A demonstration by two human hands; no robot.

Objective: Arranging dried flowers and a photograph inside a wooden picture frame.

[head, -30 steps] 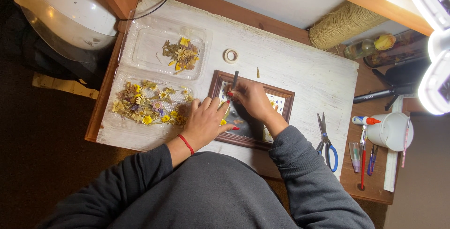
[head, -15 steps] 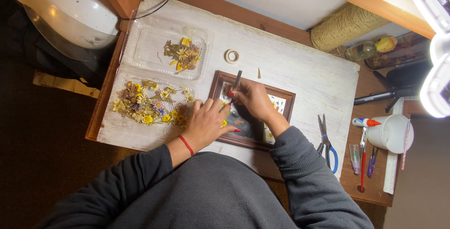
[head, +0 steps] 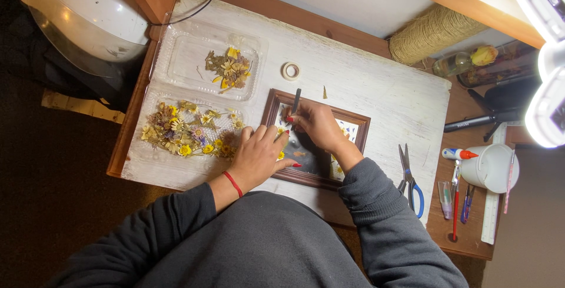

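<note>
Right hand [head: 318,124] grips tweezers [head: 295,102] over frame [head: 359,118]; left hand [head: 259,157] flat beside

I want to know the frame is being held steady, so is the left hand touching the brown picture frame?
Touching. The head view shows the left hand lying flat with its fingers across the left edge of the brown picture frame.

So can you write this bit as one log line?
left hand: flat on picture frame | right hand: holds dark tool | dried flowers: beside frame
</note>
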